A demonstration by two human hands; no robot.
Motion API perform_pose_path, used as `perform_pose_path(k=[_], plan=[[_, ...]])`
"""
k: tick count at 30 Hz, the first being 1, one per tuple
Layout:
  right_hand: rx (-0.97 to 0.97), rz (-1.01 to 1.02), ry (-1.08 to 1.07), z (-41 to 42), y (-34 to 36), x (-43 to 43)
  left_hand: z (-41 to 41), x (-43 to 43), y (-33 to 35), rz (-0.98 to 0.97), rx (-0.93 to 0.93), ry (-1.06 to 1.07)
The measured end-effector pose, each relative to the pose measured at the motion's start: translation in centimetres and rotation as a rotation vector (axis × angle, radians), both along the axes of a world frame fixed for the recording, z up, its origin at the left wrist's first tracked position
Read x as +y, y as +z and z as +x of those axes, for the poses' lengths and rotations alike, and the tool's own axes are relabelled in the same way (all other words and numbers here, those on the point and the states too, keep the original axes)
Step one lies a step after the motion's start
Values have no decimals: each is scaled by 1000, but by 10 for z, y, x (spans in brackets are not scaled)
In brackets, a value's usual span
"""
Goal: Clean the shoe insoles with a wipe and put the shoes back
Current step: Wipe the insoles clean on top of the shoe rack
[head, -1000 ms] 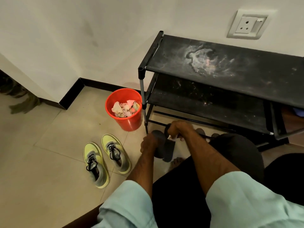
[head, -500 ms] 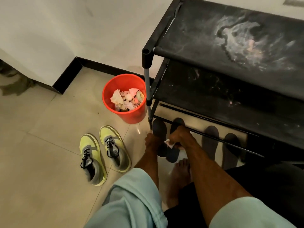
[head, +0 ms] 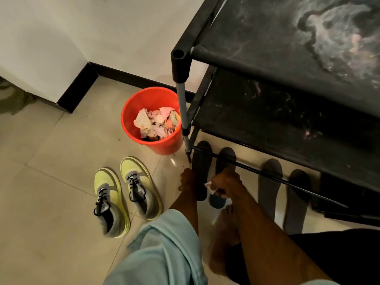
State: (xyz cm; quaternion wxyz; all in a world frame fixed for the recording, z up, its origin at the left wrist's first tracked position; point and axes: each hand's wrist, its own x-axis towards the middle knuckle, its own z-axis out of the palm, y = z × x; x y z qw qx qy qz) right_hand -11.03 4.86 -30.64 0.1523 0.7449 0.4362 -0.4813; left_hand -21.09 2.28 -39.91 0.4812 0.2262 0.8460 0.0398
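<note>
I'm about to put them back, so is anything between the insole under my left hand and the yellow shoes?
Nothing visible: only bare tile lies between the leftmost insole, under the left hand, and the yellow shoes. The rack's bottom bar crosses above its toe end.

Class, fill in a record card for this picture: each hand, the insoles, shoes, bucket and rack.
left hand: at the left edge of the leftmost insole; grip unclear
right hand: pinches a white wipe over the second insole
other insoles: two more to the right, flat on the floor
shoes: yellow-green pair on the tiles, left of the hands
bucket: red, holds crumpled scraps, beside the rack leg
rack: black, shelves marked with pale stains
</note>
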Motion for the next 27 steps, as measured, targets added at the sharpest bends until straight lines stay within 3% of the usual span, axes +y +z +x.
perform_pose_path(k=[6,13,16,19,24,27], plan=[[44,-27,2,3,-3,0,-9,-3,2,-95,13,-234],[208,56,-24,-8,31,8,-54,23,62,-263,-315,-519],[245,127,0,-13,50,2,-75,40,105,-307,-350,-672],[293,133,23,-17,76,-5,-93,44,147,-202,-364,-730],[370,207,144,-9,127,-16,-99,25,210,146,-430,-689],[383,276,128,3,149,-26,-101,6,234,224,-559,-611]])
